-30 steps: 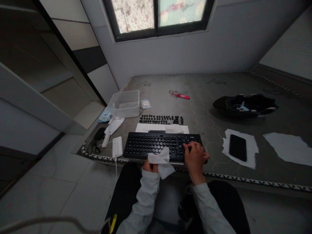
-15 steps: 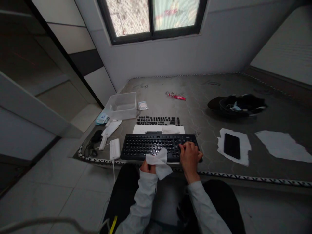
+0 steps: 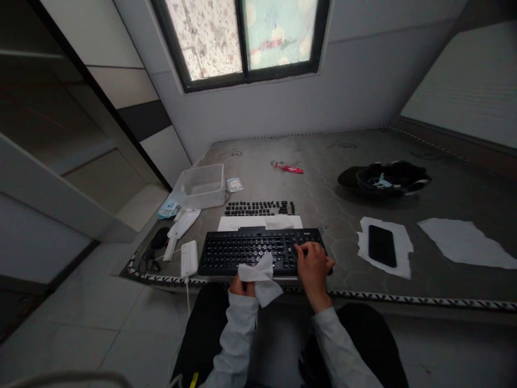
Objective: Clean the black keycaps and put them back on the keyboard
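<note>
A black keyboard (image 3: 226,250) lies near the front edge of the grey mattress, with many of its keycaps off. My left hand (image 3: 241,286), closed, holds a crumpled white tissue (image 3: 264,283) in front of the keyboard's lower edge. Over the keyboard's right end, my right hand (image 3: 314,269) has its fingers curled and pinched at the number-pad side; whatever they hold is too small to make out. Behind the keyboard, loose black keycaps (image 3: 258,208) lie in rows, beside a white sheet (image 3: 234,223) with a piece of tissue (image 3: 280,221) on it.
To the left stand a clear plastic box (image 3: 201,186), a white power strip (image 3: 189,258) and a black cable (image 3: 155,245). Rightward lie a phone (image 3: 382,246) on tissue, another tissue sheet (image 3: 464,242) and a black cap (image 3: 383,180). A red packet (image 3: 290,169) lies farther back.
The head view has tilted slightly, so everything sits a little lower and to the left. Both hands keep nearly the same places at the keyboard, the tissue still in my left.
</note>
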Demonstrator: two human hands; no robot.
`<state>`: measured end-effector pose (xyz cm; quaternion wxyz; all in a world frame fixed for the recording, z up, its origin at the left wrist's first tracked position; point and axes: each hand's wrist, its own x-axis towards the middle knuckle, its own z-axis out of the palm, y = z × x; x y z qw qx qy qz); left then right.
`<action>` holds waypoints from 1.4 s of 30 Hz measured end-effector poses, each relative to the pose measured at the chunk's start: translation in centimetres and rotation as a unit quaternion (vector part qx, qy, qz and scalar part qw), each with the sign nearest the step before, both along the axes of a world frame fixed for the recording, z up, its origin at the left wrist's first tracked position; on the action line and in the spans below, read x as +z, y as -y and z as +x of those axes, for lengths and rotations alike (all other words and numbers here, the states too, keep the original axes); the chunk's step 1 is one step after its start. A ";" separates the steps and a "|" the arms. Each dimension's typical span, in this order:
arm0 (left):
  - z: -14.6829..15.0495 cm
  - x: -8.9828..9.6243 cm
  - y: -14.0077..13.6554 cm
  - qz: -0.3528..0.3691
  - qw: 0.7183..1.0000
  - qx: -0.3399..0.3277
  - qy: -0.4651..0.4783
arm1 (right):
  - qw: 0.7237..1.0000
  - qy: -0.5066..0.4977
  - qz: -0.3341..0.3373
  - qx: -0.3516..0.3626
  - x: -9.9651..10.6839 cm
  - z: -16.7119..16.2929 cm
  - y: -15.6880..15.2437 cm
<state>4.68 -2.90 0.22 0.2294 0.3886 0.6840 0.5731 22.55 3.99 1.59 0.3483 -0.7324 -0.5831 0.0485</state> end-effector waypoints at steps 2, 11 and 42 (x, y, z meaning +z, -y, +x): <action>0.0 0.0 0.0 0.000 1.000 0.010 0.008 | 0.998 -0.053 0.019 -0.019 0.5 0.9 -0.1; 0.3 -1.3 -0.4 0.016 1.000 -0.006 0.009 | 0.995 -0.090 0.044 -0.009 1.4 2.7 -0.5; -0.5 -5.7 -0.2 -0.017 0.999 0.040 -0.008 | 0.943 -0.319 0.029 -0.094 -7.7 11.9 -11.8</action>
